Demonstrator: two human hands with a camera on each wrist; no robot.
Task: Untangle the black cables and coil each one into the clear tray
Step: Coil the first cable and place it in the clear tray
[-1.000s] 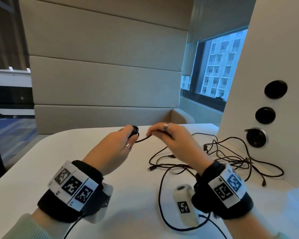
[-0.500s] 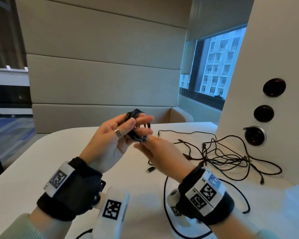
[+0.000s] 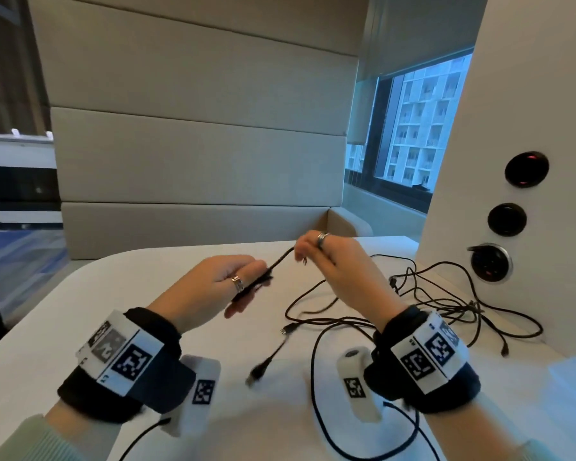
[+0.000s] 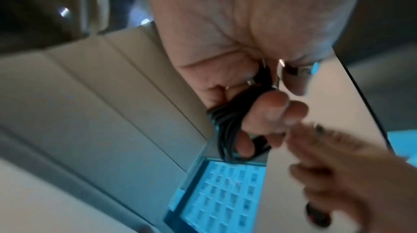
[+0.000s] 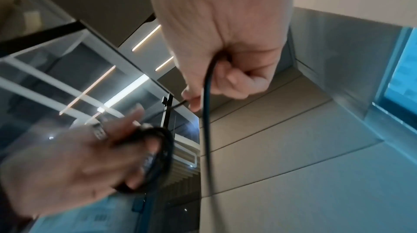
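Head view: left hand (image 3: pixel 220 284) grips the coil (image 5: pixel 155 158), right hand (image 3: pixel 330 261) pinches the cable (image 3: pixel 280 259), so I'd keep each wrap snug.

1. Right hand (image 5: pixel 223 37) fills the top centre, fingers curled, pinching a black cable (image 5: pixel 207 112) that hangs straight down past it.
2. Left hand (image 5: pixel 74 162), lower left and blurred (ring on one finger), holds a coil (image 5: pixel 162 155) of black cable looped round its fingers.
3. Behind: beige padded panels (image 5: pixel 282 156), ceiling light strips (image 5: pixel 126 94).
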